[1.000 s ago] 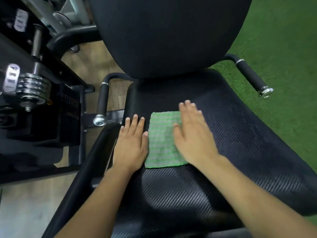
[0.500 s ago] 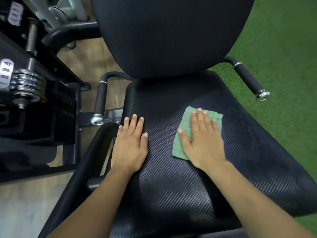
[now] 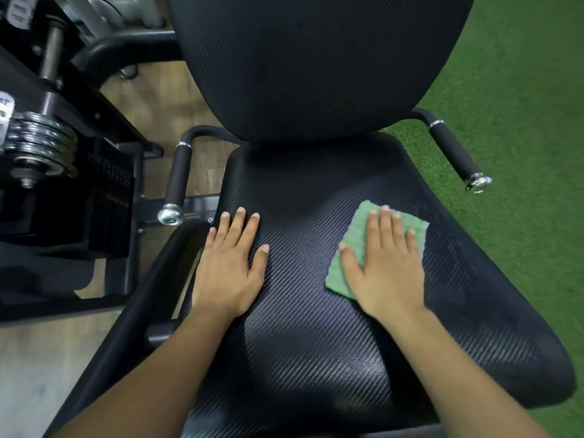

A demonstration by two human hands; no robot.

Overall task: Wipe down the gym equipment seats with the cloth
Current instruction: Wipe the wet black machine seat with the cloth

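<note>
The cloth [image 3: 357,227] lies flat at centre right of the frame on the seat [image 3: 300,343], pinned under the right hand [image 3: 388,273] with its fingers straight and pressing, its long side pointing toward the backrest [image 3: 316,58], while the left hand [image 3: 227,273] rests spread on the seat's left edge, well apart.

You have a black seat [image 3: 316,358] with a fine diagonal weave, and the same on the far backrest [image 3: 316,58]. Your cloth [image 3: 357,226] is green with pale checks. Right, green turf [image 3: 521,90]; left, light brown wood floor [image 3: 164,99].
</note>
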